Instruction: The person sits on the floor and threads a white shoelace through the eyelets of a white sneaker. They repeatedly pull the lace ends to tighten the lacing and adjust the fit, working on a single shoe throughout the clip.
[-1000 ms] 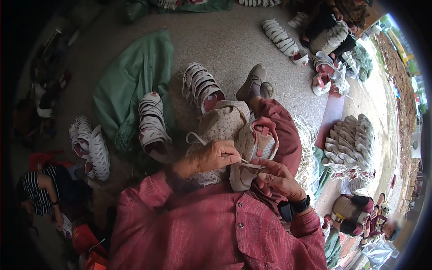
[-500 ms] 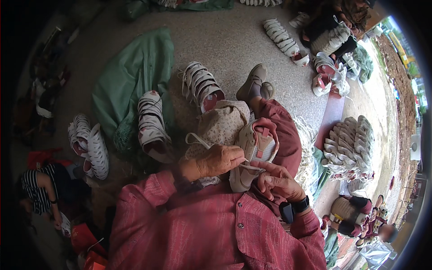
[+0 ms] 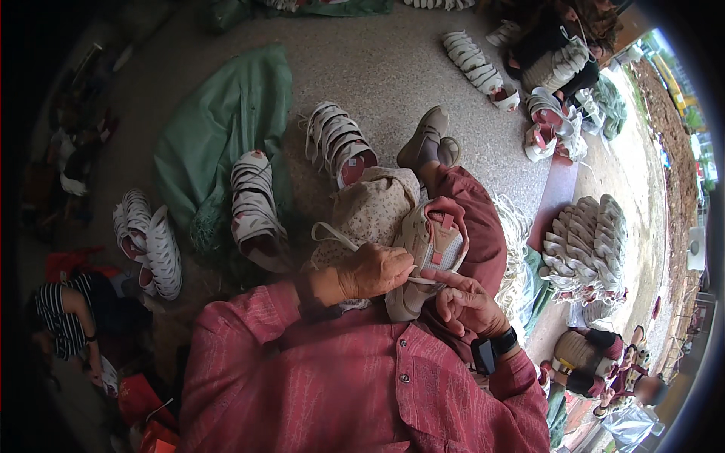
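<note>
A cream sneaker (image 3: 431,235) with a reddish lining rests on my lap, its toe toward my body. Over its front part, my left hand (image 3: 374,272) is closed in a pinch on a white shoelace (image 3: 420,281). That lace runs across to my right hand (image 3: 470,300), whose index finger reaches along it while the other fingers curl in; it appears held at the fingertips. A loop of lace (image 3: 332,235) stands out beyond my left hand. Beneath it lies a flowered beige cloth (image 3: 374,211) over my leg. The exact grip on the lace is partly hidden by my fingers.
Rows of nested white shoes (image 3: 255,200) stand on the floor ahead, beside a green sack (image 3: 226,121). A bundle of white laces (image 3: 513,241) and stacked shoes (image 3: 585,245) are at my right. Other people sit nearby, including one in a striped top (image 3: 64,325).
My right hand has shifted slightly, with its index finger now laid along the lace. My left hand keeps its pinch and has barely moved. The sneaker stays in place.
</note>
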A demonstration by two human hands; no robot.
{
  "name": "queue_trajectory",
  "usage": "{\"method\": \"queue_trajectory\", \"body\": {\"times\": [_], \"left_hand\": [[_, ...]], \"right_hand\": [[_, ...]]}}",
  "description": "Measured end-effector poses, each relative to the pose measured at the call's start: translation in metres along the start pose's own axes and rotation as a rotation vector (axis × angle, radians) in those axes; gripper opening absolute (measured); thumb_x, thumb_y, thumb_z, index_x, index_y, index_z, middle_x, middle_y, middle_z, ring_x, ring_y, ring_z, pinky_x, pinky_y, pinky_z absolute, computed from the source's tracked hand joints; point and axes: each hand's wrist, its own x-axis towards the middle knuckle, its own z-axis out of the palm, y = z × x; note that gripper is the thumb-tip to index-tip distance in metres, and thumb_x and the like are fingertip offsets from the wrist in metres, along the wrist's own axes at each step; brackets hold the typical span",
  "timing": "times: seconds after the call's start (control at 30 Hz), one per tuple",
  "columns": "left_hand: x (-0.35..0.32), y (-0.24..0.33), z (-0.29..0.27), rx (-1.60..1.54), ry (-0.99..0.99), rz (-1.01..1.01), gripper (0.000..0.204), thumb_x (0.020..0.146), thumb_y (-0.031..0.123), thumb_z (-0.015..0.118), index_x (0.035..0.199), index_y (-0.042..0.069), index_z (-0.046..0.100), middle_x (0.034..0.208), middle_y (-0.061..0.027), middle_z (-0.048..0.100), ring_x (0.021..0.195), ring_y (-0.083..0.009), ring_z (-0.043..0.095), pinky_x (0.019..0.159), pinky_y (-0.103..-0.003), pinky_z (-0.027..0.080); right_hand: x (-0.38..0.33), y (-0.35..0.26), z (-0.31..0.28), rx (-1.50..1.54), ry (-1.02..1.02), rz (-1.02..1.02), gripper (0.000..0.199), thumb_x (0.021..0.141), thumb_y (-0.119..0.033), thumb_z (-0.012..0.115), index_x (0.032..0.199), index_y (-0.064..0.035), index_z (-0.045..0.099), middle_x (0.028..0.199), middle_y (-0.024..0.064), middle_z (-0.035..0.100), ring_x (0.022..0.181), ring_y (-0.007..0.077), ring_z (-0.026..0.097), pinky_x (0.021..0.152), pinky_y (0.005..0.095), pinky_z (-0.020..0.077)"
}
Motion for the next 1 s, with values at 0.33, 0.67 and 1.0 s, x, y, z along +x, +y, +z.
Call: {"method": "queue_trajectory", "body": {"times": [0.33, 0.67, 1.0], "left_hand": [[0.015, 0.002, -0.004, -0.297, -0.223, -0.328, 0.022, 0.090, 0.017, 0.055, 0.078, -0.002, 0.058, 0.065, -0.0128, 0.059, 0.064, -0.0339, 0.062, 0.062, -0.042, 0.049], [0.045, 0.009, -0.042, 0.070, -0.148, 0.163, 0.051, 0.067, 0.017, 0.083, 0.110, 0.009, 0.057, 0.123, -0.0077, 0.049, 0.112, -0.0302, 0.057, 0.088, -0.045, 0.048], [0.062, -0.021, -0.032, -0.178, -0.428, 0.198, 0.030, 0.071, 0.009, 0.079, 0.089, 0.005, 0.055, 0.096, -0.0074, 0.053, 0.090, -0.0290, 0.061, 0.079, -0.041, 0.050]], "right_hand": [[0.002, 0.002, 0.005, -0.084, 0.054, 0.031, 0.060, 0.099, -0.017, 0.060, 0.150, 0.0013, 0.034, 0.080, 0.0117, 0.065, 0.050, 0.0145, 0.058, 0.047, 0.0230, 0.0461], [0.005, -0.029, 0.020, -1.236, 0.287, -0.230, 0.034, 0.094, -0.007, 0.066, 0.128, -0.0034, 0.063, 0.085, 0.0058, 0.064, 0.067, 0.0114, 0.061, 0.056, 0.0253, 0.0470], [0.048, -0.030, 0.009, -1.714, 0.202, -0.598, 0.018, 0.077, -0.004, 0.077, 0.094, -0.0054, 0.071, 0.100, 0.0080, 0.068, 0.090, 0.0276, 0.069, 0.079, 0.0356, 0.0538]]}}
